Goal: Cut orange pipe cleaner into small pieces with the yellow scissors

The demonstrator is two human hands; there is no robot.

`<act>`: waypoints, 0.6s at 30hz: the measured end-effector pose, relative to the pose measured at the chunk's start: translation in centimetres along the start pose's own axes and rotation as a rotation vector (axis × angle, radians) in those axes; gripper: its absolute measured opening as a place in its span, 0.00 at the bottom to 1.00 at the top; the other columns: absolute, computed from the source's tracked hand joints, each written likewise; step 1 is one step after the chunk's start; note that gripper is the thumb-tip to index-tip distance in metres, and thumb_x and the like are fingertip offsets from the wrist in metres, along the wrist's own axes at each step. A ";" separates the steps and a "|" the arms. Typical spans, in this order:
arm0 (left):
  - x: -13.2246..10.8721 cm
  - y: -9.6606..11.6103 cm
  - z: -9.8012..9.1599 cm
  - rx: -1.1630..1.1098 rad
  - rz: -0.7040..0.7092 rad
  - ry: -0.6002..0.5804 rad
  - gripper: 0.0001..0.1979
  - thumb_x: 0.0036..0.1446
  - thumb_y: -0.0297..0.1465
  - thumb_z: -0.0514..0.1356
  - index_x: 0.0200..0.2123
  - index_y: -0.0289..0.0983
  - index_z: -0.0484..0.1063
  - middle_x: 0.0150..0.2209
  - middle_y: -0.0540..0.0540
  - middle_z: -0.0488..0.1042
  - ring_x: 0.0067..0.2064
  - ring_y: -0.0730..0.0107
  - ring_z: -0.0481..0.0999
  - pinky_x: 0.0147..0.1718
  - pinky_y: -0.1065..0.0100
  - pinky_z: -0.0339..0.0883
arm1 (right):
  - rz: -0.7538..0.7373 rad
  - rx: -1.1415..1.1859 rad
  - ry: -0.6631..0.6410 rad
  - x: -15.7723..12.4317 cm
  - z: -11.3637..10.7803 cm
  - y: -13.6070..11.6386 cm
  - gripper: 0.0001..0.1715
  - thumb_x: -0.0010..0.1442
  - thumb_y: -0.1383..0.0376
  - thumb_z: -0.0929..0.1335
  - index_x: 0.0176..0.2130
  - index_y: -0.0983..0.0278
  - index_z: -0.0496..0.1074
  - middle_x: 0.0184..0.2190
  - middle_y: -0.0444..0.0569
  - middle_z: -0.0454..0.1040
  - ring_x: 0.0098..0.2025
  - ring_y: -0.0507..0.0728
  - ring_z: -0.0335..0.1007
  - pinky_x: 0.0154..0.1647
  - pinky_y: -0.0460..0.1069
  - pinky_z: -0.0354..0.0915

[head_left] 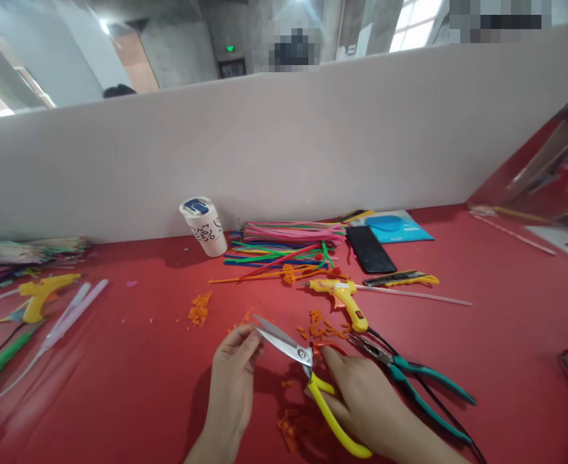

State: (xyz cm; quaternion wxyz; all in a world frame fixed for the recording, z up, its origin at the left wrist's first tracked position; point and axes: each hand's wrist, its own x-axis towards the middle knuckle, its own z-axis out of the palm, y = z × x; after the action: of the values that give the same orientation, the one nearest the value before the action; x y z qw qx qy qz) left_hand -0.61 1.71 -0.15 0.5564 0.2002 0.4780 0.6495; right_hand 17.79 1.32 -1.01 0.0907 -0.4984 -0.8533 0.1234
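Observation:
My right hand grips the yellow handles of a pair of scissors, whose steel blades are closed and point up-left. My left hand lies on the red table with its fingers pinched together at the blade tips; what it pinches is too small to make out. Orange cuttings lie scattered just beyond the scissors, and more orange scraps sit between my wrists. A small orange heap lies further left.
A yellow glue gun and teal-handled pliers lie right of the scissors. Behind are a bundle of coloured pipe cleaners, a paper cup, a black phone and a utility knife. Another glue gun lies at far left.

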 end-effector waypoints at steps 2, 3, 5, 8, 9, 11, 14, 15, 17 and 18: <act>0.0 0.0 -0.1 0.006 0.022 0.014 0.05 0.39 0.27 0.63 0.25 0.35 0.73 0.24 0.52 0.72 0.24 0.80 0.67 0.26 0.77 0.62 | -0.006 -0.040 -0.006 0.0 0.2 0.1 0.16 0.55 0.57 0.60 0.36 0.66 0.63 0.21 0.50 0.71 0.23 0.58 0.66 0.21 0.48 0.44; 0.0 0.0 -0.1 0.005 0.032 0.018 0.05 0.39 0.27 0.64 0.25 0.35 0.73 0.24 0.52 0.72 0.24 0.79 0.67 0.26 0.77 0.62 | -0.010 -0.055 -0.012 0.0 0.3 0.2 0.16 0.55 0.57 0.59 0.37 0.67 0.63 0.21 0.50 0.71 0.23 0.58 0.66 0.21 0.48 0.44; 0.1 -0.1 -0.1 0.010 0.044 0.011 0.04 0.39 0.28 0.63 0.24 0.35 0.73 0.24 0.51 0.72 0.25 0.78 0.68 0.26 0.76 0.62 | -0.018 -0.075 -0.021 -0.1 0.3 0.2 0.17 0.55 0.56 0.59 0.37 0.67 0.63 0.21 0.50 0.72 0.23 0.58 0.67 0.21 0.48 0.45; 0.1 -0.1 -0.1 0.043 0.060 -0.016 0.04 0.41 0.28 0.63 0.25 0.35 0.73 0.24 0.51 0.71 0.26 0.77 0.68 0.28 0.74 0.62 | -0.030 -0.085 -0.026 -0.1 0.5 0.2 0.18 0.55 0.56 0.59 0.38 0.67 0.63 0.22 0.50 0.72 0.23 0.58 0.68 0.20 0.48 0.46; 0.2 -0.2 -0.1 0.054 0.066 -0.026 0.04 0.42 0.28 0.62 0.25 0.34 0.73 0.24 0.51 0.71 0.26 0.77 0.68 0.28 0.74 0.62 | -0.035 -0.086 -0.024 -0.1 0.6 0.3 0.18 0.55 0.56 0.59 0.39 0.67 0.63 0.22 0.50 0.72 0.23 0.58 0.68 0.20 0.48 0.46; 0.2 -0.2 -0.2 0.064 0.079 -0.041 0.03 0.43 0.28 0.62 0.25 0.35 0.73 0.23 0.52 0.70 0.26 0.77 0.67 0.27 0.75 0.61 | -0.051 -0.087 -0.016 -0.1 0.8 0.3 0.18 0.55 0.57 0.59 0.39 0.68 0.63 0.21 0.50 0.72 0.22 0.58 0.68 0.20 0.48 0.46; 0.2 -0.3 -0.3 0.064 0.087 -0.045 0.02 0.44 0.28 0.61 0.25 0.35 0.72 0.23 0.52 0.69 0.26 0.78 0.66 0.28 0.75 0.61 | -0.077 -0.095 0.004 0.0 0.9 0.4 0.18 0.55 0.58 0.60 0.39 0.69 0.62 0.20 0.49 0.72 0.22 0.59 0.68 0.19 0.48 0.46; 0.2 -0.3 -0.3 0.067 0.088 -0.042 0.02 0.44 0.28 0.61 0.25 0.35 0.72 0.23 0.52 0.68 0.26 0.78 0.66 0.28 0.75 0.61 | -0.078 -0.098 0.006 0.0 0.9 0.4 0.17 0.55 0.58 0.60 0.39 0.69 0.62 0.20 0.49 0.72 0.22 0.59 0.68 0.19 0.48 0.46; 0.2 -0.2 -0.3 0.075 0.094 -0.035 0.02 0.44 0.28 0.61 0.25 0.36 0.72 0.23 0.52 0.68 0.26 0.77 0.66 0.28 0.75 0.61 | -0.071 -0.102 0.008 0.0 0.9 0.4 0.17 0.55 0.58 0.60 0.39 0.68 0.62 0.20 0.49 0.72 0.21 0.59 0.68 0.19 0.48 0.45; 0.2 -0.2 -0.3 0.081 0.099 -0.032 0.02 0.44 0.28 0.61 0.25 0.36 0.72 0.23 0.52 0.68 0.26 0.77 0.66 0.28 0.74 0.61 | -0.066 -0.104 0.008 0.0 0.9 0.4 0.17 0.55 0.58 0.60 0.38 0.68 0.62 0.20 0.49 0.72 0.21 0.58 0.68 0.19 0.48 0.45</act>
State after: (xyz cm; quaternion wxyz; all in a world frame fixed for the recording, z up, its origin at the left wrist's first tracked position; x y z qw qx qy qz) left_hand -0.82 1.76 -0.54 0.5226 0.2564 0.4844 0.6531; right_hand 17.85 1.37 -1.99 0.0722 -0.4743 -0.8742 0.0740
